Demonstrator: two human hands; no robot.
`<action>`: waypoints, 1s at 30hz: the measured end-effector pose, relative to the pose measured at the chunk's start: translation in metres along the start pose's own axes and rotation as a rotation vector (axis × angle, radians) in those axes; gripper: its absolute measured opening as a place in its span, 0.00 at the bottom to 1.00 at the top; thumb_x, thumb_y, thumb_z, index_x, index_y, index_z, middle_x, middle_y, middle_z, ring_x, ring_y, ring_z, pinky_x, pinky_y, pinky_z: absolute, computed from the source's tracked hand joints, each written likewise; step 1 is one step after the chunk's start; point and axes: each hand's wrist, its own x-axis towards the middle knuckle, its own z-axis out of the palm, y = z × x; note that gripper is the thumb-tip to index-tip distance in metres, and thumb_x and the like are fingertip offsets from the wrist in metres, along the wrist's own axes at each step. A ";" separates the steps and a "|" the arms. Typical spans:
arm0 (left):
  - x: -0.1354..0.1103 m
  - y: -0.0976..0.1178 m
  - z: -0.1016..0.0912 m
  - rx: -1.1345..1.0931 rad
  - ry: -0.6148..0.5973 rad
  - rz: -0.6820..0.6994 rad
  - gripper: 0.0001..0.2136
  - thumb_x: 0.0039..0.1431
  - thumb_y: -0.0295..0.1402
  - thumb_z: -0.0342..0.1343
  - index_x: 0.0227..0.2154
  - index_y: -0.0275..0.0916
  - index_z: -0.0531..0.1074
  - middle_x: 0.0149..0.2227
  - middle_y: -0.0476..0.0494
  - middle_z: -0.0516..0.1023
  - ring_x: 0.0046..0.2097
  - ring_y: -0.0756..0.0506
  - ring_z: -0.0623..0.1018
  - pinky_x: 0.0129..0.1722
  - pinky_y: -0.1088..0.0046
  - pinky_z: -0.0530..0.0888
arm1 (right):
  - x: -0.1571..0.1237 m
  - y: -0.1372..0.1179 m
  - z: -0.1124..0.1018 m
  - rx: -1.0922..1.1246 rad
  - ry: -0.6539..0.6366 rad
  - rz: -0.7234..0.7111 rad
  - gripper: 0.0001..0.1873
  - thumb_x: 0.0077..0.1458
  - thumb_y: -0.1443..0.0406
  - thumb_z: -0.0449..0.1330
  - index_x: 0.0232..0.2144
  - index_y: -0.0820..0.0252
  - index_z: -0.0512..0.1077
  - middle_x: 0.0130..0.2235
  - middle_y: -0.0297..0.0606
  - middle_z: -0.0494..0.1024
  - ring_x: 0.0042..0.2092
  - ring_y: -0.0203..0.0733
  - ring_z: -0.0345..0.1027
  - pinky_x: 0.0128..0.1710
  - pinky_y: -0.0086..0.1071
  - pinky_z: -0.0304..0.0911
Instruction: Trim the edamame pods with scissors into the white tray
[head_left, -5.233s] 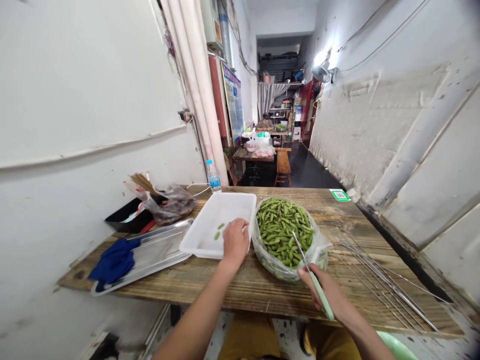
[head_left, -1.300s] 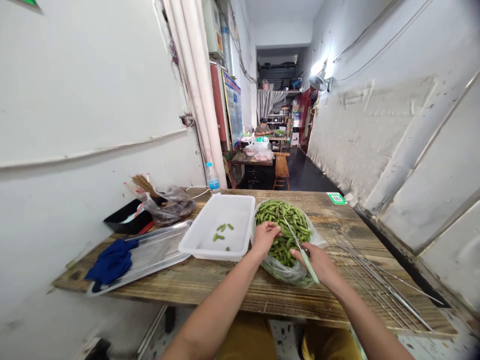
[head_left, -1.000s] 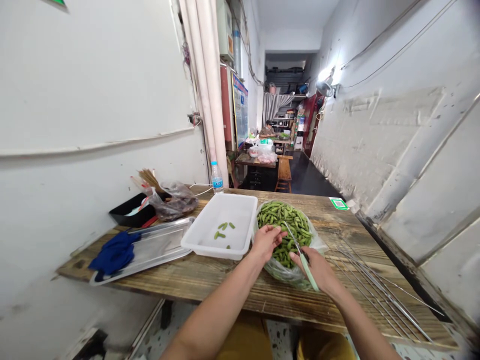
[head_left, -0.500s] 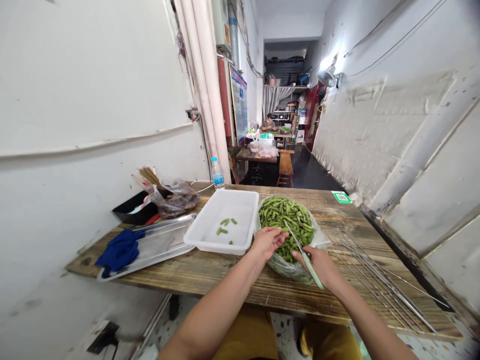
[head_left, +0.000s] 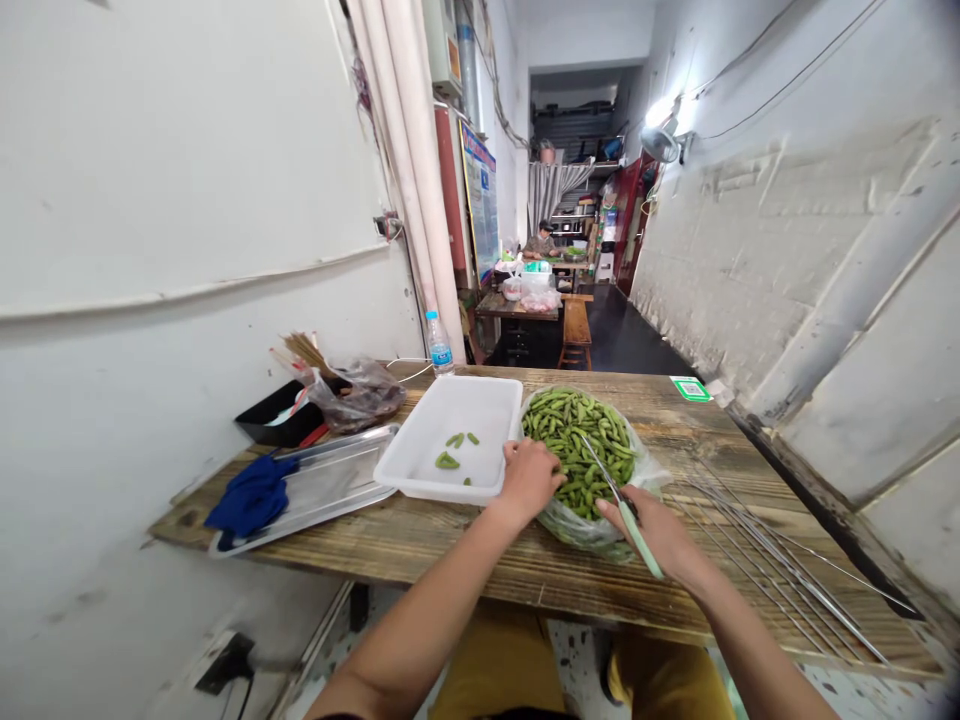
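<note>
My right hand point(head_left: 652, 525) grips a pair of scissors point(head_left: 636, 535) with pale green handles. Their metal blades point up and left over a heap of green bean pods point(head_left: 577, 430), which look like edamame, in a clear plastic bag point(head_left: 651, 478). At the heap's left edge, beside the white tray, is my left hand point(head_left: 531, 478). Its fingers are curled and partly hidden; whether a pod is between them I cannot make out. Several pods point(head_left: 448, 460) lie inside the white plastic tray point(head_left: 420, 490), left of the bag.
Left on the wooden table point(head_left: 465, 550) are a metal tray point(head_left: 337, 480), a blue cloth point(head_left: 251, 497), a black box point(head_left: 262, 425) and a bagged bundle point(head_left: 360, 390). A water bottle point(head_left: 439, 350) stands behind. Metal skewers point(head_left: 780, 560) lie right. Another person point(head_left: 541, 242) sits far back.
My left hand has moved left from the scissor tips to the bag's edge by the white tray, turning palm down. The pods in the tray lie differently. The scissors stay over the heap.
</note>
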 end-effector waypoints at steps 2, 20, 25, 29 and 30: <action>-0.002 0.002 0.016 -0.016 0.009 0.003 0.02 0.47 0.32 0.63 0.23 0.40 0.77 0.32 0.38 0.75 0.44 0.35 0.70 0.49 0.53 0.57 | -0.002 0.000 0.001 0.009 -0.003 -0.007 0.22 0.58 0.48 0.47 0.32 0.60 0.67 0.36 0.46 0.74 0.38 0.47 0.68 0.39 0.34 0.59; 0.003 0.021 0.004 -1.038 -0.239 -0.262 0.10 0.49 0.39 0.57 0.22 0.36 0.75 0.23 0.48 0.74 0.23 0.52 0.65 0.26 0.76 0.61 | -0.016 -0.007 -0.002 0.032 0.093 -0.072 0.23 0.54 0.46 0.52 0.35 0.58 0.70 0.34 0.41 0.72 0.35 0.44 0.67 0.36 0.32 0.58; 0.003 0.020 0.009 -1.071 -0.294 -0.234 0.12 0.50 0.40 0.57 0.22 0.36 0.74 0.22 0.49 0.73 0.23 0.53 0.64 0.25 0.77 0.60 | -0.014 -0.008 -0.003 0.036 0.100 -0.068 0.21 0.56 0.47 0.51 0.32 0.58 0.70 0.32 0.40 0.72 0.34 0.43 0.66 0.35 0.31 0.58; 0.003 0.018 0.014 -1.085 -0.287 -0.269 0.11 0.50 0.40 0.58 0.24 0.35 0.74 0.23 0.49 0.74 0.22 0.54 0.64 0.24 0.78 0.60 | -0.011 -0.006 -0.001 0.014 0.092 -0.076 0.21 0.56 0.48 0.50 0.27 0.58 0.69 0.29 0.40 0.73 0.31 0.43 0.67 0.32 0.31 0.56; 0.003 0.018 0.015 -1.095 -0.283 -0.292 0.11 0.50 0.39 0.58 0.24 0.35 0.74 0.23 0.49 0.74 0.22 0.54 0.64 0.24 0.78 0.60 | -0.009 -0.004 0.000 0.011 0.088 -0.074 0.21 0.56 0.48 0.50 0.26 0.58 0.69 0.28 0.40 0.73 0.31 0.43 0.67 0.31 0.31 0.56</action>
